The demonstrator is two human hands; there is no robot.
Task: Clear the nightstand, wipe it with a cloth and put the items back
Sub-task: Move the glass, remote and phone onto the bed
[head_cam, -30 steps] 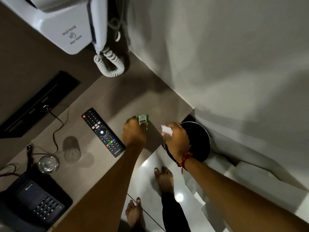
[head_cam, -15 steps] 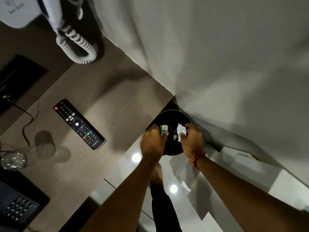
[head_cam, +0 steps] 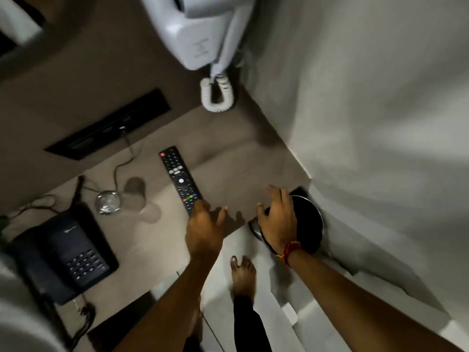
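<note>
The brown nightstand top [head_cam: 228,158] runs from the left to the wall corner. On it lie a black remote control [head_cam: 180,180], an upturned clear glass [head_cam: 107,201] and a black desk telephone [head_cam: 63,252]. My left hand [head_cam: 203,227] hovers open at the lower end of the remote, fingers spread, holding nothing. My right hand [head_cam: 278,219] is open over the rim of a black round bin [head_cam: 308,224] that stands on the floor beside the nightstand. No wrapper or paper shows in either hand.
A white wall-mounted hair dryer [head_cam: 200,31] with a coiled cord [head_cam: 217,95] hangs above the nightstand. A black socket strip [head_cam: 109,125] with a plugged cable sits on the back panel. A grey wall is at the right. My bare foot [head_cam: 243,275] stands on the glossy floor.
Both hands held small scraps over the bin half a second ago; now both are empty and open. My left hand has moved back left to the remote's end.
</note>
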